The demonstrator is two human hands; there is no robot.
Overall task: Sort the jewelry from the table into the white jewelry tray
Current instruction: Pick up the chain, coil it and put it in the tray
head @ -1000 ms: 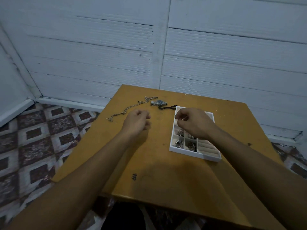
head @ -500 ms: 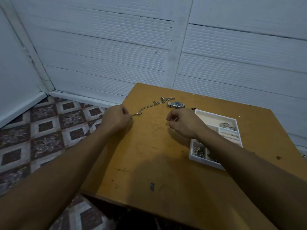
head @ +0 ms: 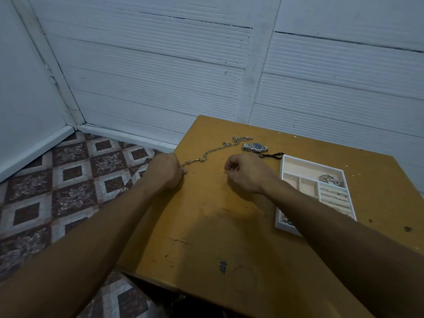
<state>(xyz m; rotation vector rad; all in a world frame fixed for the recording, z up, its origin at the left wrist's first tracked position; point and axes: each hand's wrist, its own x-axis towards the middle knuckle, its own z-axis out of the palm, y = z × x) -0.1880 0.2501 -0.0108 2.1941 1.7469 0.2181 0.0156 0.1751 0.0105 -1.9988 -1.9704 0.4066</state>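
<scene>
Two bare hands hover over the wooden table [head: 206, 230] at mid-frame. The left hand [head: 168, 172] is curled tight, its fingers pinching the near end of a silver link chain [head: 214, 152] at the table's left edge. From that grip the chain lies on the wood and runs toward the upper right, ending in a small heap of links just left of a wristwatch [head: 255, 147]. The right hand [head: 245, 174] sits to the right of the chain, apart from it, fingers curled under and thumb close to the forefinger, with nothing visible in its grasp. The watch has a metal band and a dark blue dial. A black cord [head: 271, 155] lies between it and the white jewelry tray [head: 282, 180] at right, whose compartments hold silver pieces [head: 330, 179].
</scene>
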